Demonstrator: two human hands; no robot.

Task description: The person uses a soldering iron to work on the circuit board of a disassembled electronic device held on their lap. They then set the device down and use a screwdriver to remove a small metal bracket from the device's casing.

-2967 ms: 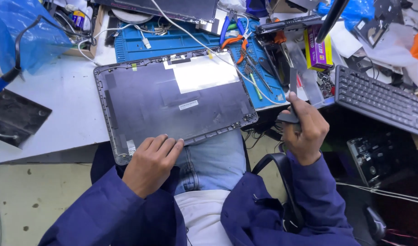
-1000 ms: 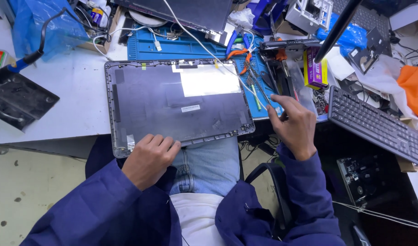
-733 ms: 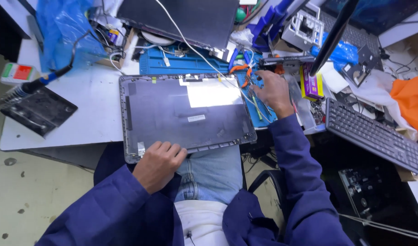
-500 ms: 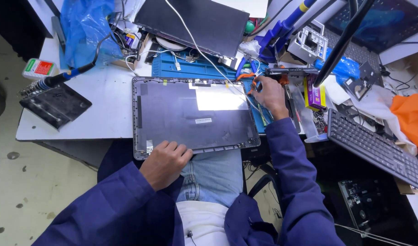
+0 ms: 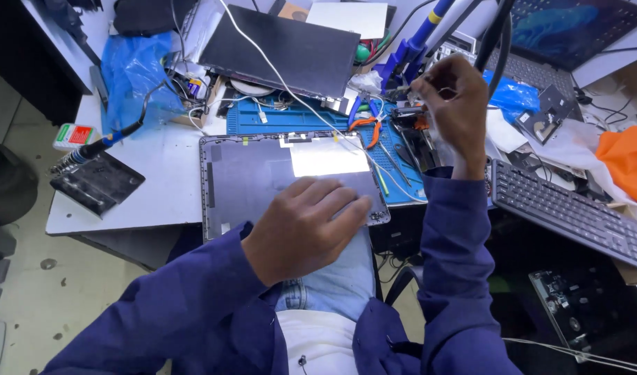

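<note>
**Right hand lifts off the bench while the left holds the laptop down**

Head view: the left hand [image 5: 301, 226] lies flat and open on the dark grey laptop [image 5: 263, 173], fingers spread over its near right corner, pressing rather than gripping. The laptop sits closed on the white table [image 5: 162, 177], its near edge hanging over the person's lap and its far edge touching the blue work mat [image 5: 290, 119].

Three seconds ago the right hand was low beside the laptop's right edge; half a second ago it was reaching among the tools on the mat. Now the right hand [image 5: 454, 104] is raised above the cluttered far right of the bench, fingers curled and pinched together near a black cable [image 5: 502, 42]. Whether it holds something small between the fingertips cannot be told. The orange-handled pliers [image 5: 370, 125] lie untouched on the mat.

The laptop has not shifted under the left palm, so the work on it looks paused while the right hand fetches or adjusts something. A black keyboard [image 5: 575, 215] lies to the right.
</note>
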